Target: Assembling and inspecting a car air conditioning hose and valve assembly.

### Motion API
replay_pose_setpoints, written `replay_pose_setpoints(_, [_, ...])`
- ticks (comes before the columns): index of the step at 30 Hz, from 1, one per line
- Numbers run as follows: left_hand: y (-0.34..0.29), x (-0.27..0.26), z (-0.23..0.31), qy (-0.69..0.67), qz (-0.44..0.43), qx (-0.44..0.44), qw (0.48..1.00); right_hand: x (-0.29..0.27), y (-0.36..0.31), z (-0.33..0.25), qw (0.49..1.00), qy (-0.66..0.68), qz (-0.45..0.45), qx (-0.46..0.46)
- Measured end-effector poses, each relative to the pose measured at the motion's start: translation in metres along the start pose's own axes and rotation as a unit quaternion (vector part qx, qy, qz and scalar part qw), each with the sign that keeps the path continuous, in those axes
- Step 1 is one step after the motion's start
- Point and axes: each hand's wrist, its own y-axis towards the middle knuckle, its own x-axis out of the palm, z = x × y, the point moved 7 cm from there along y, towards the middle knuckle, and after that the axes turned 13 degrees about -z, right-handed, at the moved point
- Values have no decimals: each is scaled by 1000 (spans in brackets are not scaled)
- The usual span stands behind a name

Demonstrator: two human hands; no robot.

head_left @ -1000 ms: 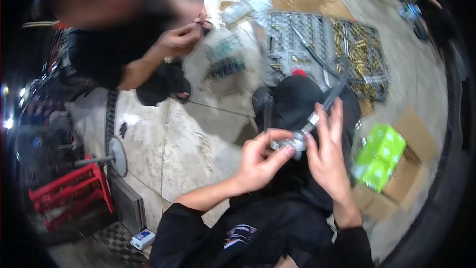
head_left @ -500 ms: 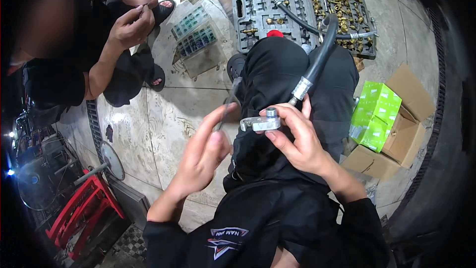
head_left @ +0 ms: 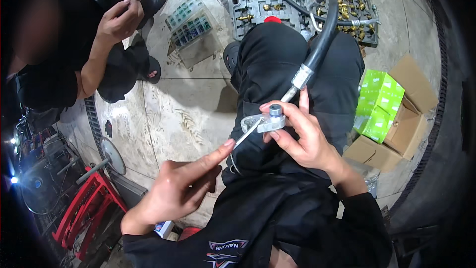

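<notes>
My right hand grips a flat metal hose fitting between thumb and fingers. A socket-head bolt stands up at its right end. Beyond the fingers, a metal tube and crimped sleeve lead into a thick black hose, which curves away over my knees. My left hand holds a slim metal pick, index finger stretched along it. The pick's tip rests at the opening in the fitting's left end; how deep it reaches I cannot tell. A thin hooked end hangs below my left fingertip.
An open grey case of brass fittings lies ahead, beside a compartment box of small rings. On the right stand a green box and an open carton. Another person's hands work at upper left. Red metal equipment stands lower left.
My left hand has turned the pick from pointing upward to pointing right, bringing its tip onto the fitting. My right hand still holds the fitting, now slightly tilted.
</notes>
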Motion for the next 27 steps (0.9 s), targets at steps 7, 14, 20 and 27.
replay_pose_setpoints(7, [9,-17,25,150,-56,-37,986,-5,-7,4,1000,-4,-18,-22])
replay_pose_setpoints(14, [46,-28,29,193,-22,85,977,-26,-23,0,994,-1,31,-100])
replay_pose_setpoints(20, [79,-9,10,-84,-45,123,988,-44,-39,-10,989,-15,124,-78])
replay_pose_setpoints(27, [105,13,34,-92,-83,175,977,-92,-52,-25,979,-106,172,-28])
